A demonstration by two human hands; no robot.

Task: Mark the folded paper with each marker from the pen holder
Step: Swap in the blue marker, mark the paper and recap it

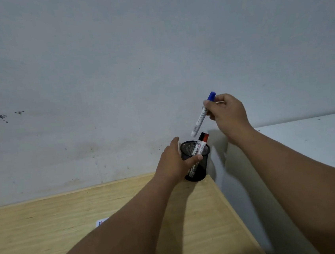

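So, head view only: black mesh pen holder point(196, 161) parked at the far right corner of the wooden table point(49, 232), right up against the grey wall point(114, 60). Left hand point(175, 163) wrapped around the holder's left side, thumb across the front of the mesh, other fingers curled round the back rim. Looks like a steadying grip, closed on the holder.

Right hand point(227, 114) up in the air above and a bit right of the holder, pinching a blue-capped marker point(202, 115) near its cap end. Fingers point(208, 104) closed on the barrel, cap pointing up, white body slanting down-left with its lower end hovering just above the holder's rim, clear of the mesh.

Two more markers inside the holder, leaning to the right side: one black-capped marker point(199, 143), one red-capped marker point(204, 143), touching each other, caps poking above the rim.

Folded paper point(102, 222) lying flat on the table closer to the camera, mostly hidden behind the left forearm. Only a small white corner showing, with a bit of blue and red ink on it. Can't tell much else about the marks.

White surface point(317, 129) off to the right, next to the table.
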